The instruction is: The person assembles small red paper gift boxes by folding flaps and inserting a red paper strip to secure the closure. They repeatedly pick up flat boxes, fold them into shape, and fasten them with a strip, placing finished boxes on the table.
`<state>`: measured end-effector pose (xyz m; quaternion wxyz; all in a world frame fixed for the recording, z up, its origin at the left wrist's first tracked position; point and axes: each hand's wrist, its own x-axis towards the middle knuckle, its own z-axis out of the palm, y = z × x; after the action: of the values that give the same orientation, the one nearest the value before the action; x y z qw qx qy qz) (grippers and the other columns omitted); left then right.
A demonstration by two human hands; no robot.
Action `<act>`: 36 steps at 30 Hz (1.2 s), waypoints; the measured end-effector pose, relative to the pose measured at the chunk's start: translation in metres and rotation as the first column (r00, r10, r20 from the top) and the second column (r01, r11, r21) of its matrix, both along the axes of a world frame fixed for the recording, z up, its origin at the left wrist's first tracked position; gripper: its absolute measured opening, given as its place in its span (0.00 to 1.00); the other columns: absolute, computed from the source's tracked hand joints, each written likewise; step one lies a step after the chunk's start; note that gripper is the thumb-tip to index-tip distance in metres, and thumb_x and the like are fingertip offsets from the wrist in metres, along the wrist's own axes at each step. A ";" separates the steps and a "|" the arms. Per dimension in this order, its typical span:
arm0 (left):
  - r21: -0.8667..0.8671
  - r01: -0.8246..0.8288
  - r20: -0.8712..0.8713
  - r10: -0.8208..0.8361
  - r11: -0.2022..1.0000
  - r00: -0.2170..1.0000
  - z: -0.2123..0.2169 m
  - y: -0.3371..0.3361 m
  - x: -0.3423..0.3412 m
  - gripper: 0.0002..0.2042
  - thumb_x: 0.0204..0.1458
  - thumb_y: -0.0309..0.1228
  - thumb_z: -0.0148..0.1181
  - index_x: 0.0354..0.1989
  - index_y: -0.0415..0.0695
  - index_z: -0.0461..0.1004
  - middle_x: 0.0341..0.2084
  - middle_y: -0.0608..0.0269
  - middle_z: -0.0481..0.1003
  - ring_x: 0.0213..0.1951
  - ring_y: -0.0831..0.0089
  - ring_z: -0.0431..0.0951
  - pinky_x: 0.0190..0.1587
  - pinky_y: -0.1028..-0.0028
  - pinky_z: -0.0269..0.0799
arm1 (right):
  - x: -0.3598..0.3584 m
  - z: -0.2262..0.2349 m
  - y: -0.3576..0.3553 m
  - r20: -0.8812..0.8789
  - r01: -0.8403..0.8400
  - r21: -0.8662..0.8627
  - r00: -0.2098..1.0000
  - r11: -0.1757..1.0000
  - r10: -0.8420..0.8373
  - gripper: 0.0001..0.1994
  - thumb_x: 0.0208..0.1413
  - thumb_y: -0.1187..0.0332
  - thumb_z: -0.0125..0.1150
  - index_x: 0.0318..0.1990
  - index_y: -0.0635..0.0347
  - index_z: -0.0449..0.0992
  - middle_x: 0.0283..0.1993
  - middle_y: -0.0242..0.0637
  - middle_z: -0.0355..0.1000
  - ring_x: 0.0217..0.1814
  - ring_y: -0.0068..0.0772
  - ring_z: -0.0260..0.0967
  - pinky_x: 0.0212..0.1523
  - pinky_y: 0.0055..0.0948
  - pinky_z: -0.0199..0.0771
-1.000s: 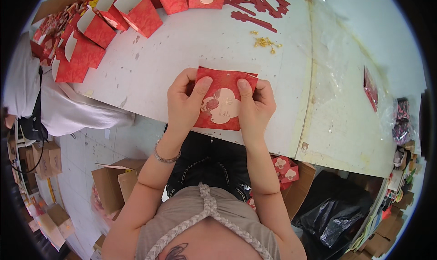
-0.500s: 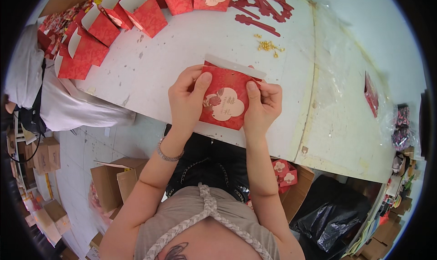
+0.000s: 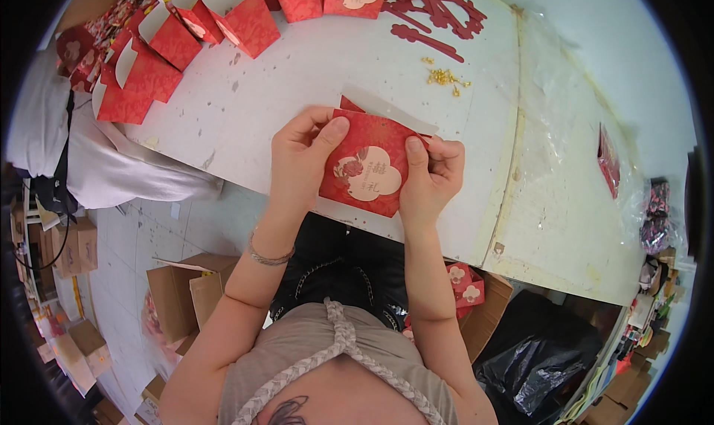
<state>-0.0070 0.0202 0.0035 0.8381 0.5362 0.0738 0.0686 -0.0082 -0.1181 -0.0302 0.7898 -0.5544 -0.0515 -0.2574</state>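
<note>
Between my two hands is a red paper gift box (image 3: pixel 338 142) with a pale flower-shaped panel on its front, held just over the table's near edge. My left hand (image 3: pixel 305 146) grips its upper left side, thumb on the front face and fingers behind. On the upper right side my right hand (image 3: pixel 433 174) pinches it the same way, with the fingers curled. A pale flap stands out behind the box's top edge. What my fingertips touch at the back is hidden.
Several open red boxes (image 3: pixel 249 23) stand at the table's far left. Dark red cut-out strips (image 3: pixel 431 42) and small gold pieces (image 3: pixel 445 77) lie beyond my hands. Beside me at left is a person's pale sleeve (image 3: pixel 141 165). Cardboard boxes (image 3: pixel 175 298) and a black plastic bag (image 3: pixel 535 358) sit below the table.
The box has tilted slightly, its lower edge shifting a little left and down. Both hands keep their hold on it. The whole view has shifted slightly.
</note>
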 end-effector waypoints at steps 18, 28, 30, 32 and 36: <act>0.043 0.362 0.032 -0.363 0.931 0.931 0.003 0.012 0.020 0.14 0.55 0.24 0.55 0.49 0.37 0.68 0.39 0.63 0.73 0.40 0.80 0.73 0.40 0.80 0.71 | 0.008 0.022 -0.006 -0.297 -0.305 0.059 0.904 0.950 0.309 0.12 0.55 0.75 0.60 0.47 0.66 0.72 0.41 0.35 0.74 0.41 0.20 0.70 0.41 0.21 0.71; 0.459 0.122 0.243 -0.257 0.880 0.935 -0.010 0.010 0.010 0.06 0.57 0.24 0.52 0.40 0.40 0.73 0.32 0.64 0.76 0.34 0.80 0.73 0.39 0.81 0.69 | 0.006 0.021 -0.008 -0.236 -0.326 0.013 0.918 0.945 0.319 0.09 0.52 0.80 0.58 0.41 0.66 0.74 0.38 0.34 0.74 0.37 0.17 0.69 0.38 0.18 0.70; 0.457 0.121 0.262 -0.263 0.881 0.929 -0.012 0.010 0.013 0.05 0.57 0.24 0.51 0.38 0.40 0.74 0.30 0.65 0.76 0.33 0.80 0.73 0.38 0.81 0.69 | 0.007 0.018 -0.006 -0.169 -0.276 -0.056 0.950 0.959 0.264 0.07 0.52 0.81 0.57 0.39 0.65 0.74 0.37 0.34 0.74 0.36 0.17 0.69 0.36 0.17 0.70; 0.443 0.141 0.258 -0.276 0.886 0.926 -0.014 0.010 0.015 0.05 0.56 0.23 0.51 0.37 0.40 0.74 0.29 0.66 0.76 0.33 0.80 0.73 0.37 0.82 0.69 | 0.008 0.016 -0.006 -0.125 -0.241 -0.102 0.966 0.965 0.228 0.06 0.52 0.82 0.57 0.37 0.65 0.74 0.37 0.35 0.75 0.35 0.17 0.69 0.34 0.16 0.69; 0.473 0.109 0.353 -0.302 0.874 0.886 -0.017 0.012 0.015 0.04 0.56 0.23 0.52 0.36 0.39 0.74 0.28 0.66 0.76 0.31 0.81 0.73 0.36 0.82 0.68 | 0.011 0.014 -0.011 0.012 -0.226 -0.293 0.971 0.929 0.240 0.05 0.50 0.84 0.56 0.34 0.65 0.74 0.39 0.40 0.75 0.33 0.17 0.68 0.31 0.15 0.68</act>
<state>0.0077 0.0319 -0.0137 0.6935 0.6890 -0.1826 0.1045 0.0026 -0.1293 -0.0160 0.7236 -0.6476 -0.1728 -0.1647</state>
